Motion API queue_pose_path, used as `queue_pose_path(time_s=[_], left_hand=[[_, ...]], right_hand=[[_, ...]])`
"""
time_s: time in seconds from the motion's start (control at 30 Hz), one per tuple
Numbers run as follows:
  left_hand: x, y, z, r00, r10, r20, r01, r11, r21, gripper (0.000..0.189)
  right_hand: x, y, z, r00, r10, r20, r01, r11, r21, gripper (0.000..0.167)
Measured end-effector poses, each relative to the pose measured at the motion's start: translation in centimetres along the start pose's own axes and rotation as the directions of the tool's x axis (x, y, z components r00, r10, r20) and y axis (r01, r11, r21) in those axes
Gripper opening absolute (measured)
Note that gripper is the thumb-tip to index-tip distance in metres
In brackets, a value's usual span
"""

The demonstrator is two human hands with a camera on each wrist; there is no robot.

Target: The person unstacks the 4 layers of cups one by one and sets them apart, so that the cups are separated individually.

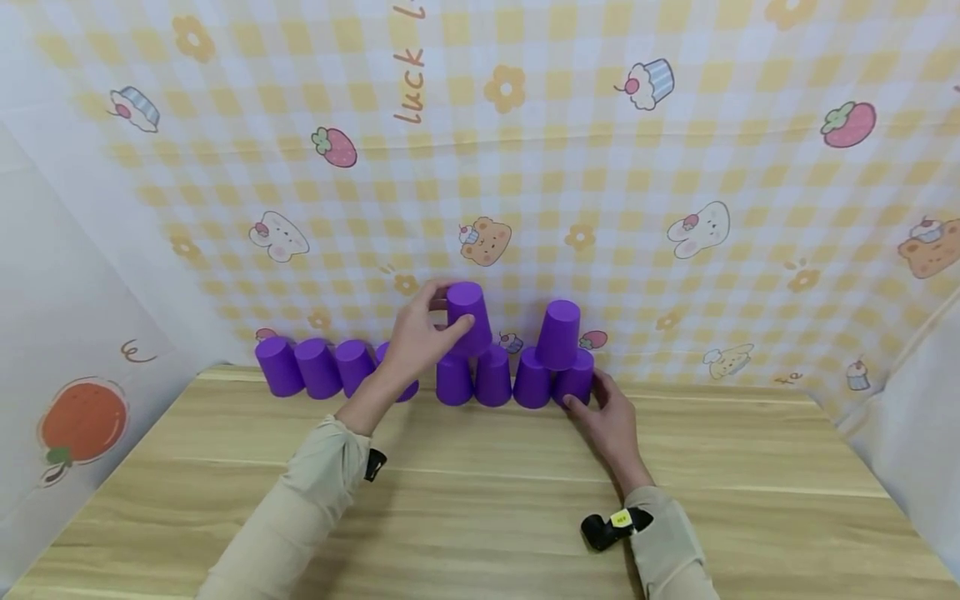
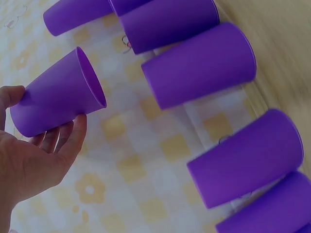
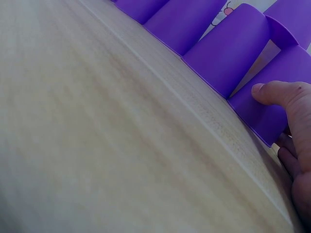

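Note:
My left hand (image 1: 418, 337) holds an upside-down purple cup (image 2: 60, 92) between thumb and fingers, raised above the row. In the left wrist view a gap shows between this cup and the cups of the row. My right hand (image 1: 611, 417) grips the rightmost purple cup (image 3: 267, 104) of the row, thumb in front and fingers on its far side. Another purple cup (image 1: 559, 335) stands upside down across that end cup and its neighbour (image 1: 532, 379). Left of these, two more upside-down cups, one (image 1: 454, 381) and another (image 1: 492, 377), stand below the held cup.
Further left along the row stand several more upside-down purple cups (image 1: 317, 368), one partly hidden by my left forearm. The row is at the back of a wooden table (image 1: 480, 500), close to a yellow checked cloth (image 1: 600, 183). White cloth (image 1: 45, 250) hangs at the sides.

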State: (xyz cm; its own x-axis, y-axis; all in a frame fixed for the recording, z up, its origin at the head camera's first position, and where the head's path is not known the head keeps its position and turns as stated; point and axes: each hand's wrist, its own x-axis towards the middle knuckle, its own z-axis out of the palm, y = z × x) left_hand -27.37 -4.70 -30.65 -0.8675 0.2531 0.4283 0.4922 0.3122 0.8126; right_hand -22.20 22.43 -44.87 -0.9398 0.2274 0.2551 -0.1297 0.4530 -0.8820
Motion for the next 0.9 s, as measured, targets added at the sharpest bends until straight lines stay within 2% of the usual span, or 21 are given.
queue_pose_path(time_s=[0.3,0.63,0.9], left_hand=[[-0.4,-0.3,-2.3,0.999,0.001,-0.037,0.002,0.997,0.082,0.048],[-0.8,-0.9,-3.6,0.999,0.025,-0.039,-0.022,0.997,0.074,0.046],[-1.2,-1.2,-4.6,0.999,0.024,-0.043,-0.02,0.994,0.107,0.049]], right_hand=[[0.1,0.2,0.0,1.0,-0.006,-0.001,0.006,1.0,-0.011,0.064],[0.1,0.2,0.0,1.0,-0.004,0.0,0.004,1.0,-0.005,0.064],[0.0,0.1,0.0,1.0,-0.008,-0.004,0.008,1.0,-0.011,0.063]])
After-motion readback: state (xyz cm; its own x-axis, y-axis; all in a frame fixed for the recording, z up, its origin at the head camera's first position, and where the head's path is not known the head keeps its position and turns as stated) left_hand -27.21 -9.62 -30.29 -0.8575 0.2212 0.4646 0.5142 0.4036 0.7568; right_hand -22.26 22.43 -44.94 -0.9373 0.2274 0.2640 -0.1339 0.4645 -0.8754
